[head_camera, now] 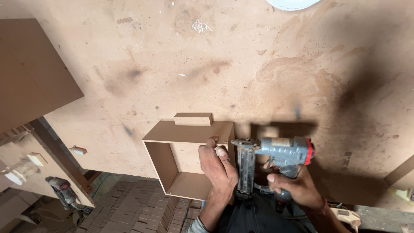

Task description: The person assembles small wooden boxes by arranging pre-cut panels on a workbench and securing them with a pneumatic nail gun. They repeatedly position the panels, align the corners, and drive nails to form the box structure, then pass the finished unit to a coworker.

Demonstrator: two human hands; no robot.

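Observation:
A small open box frame of brown fibreboard (172, 133) stands on the dusty workbench (215, 64) at its near edge. A short board block (192, 119) lies behind its top panel. My left hand (217, 166) grips the frame's right side, fingers curled over the upper corner. My right hand (293, 185) holds a grey pneumatic nail gun (276, 153) with a red cap. The gun's long magazine rests against the frame's right wall, just beside my left hand.
A large brown board (30, 73) lies at the left over the bench. Below the bench edge are a brick-paved floor (138, 207), a power tool (62, 190) and small wooden offcuts (36, 159). A white round object (293, 3) sits at the top edge.

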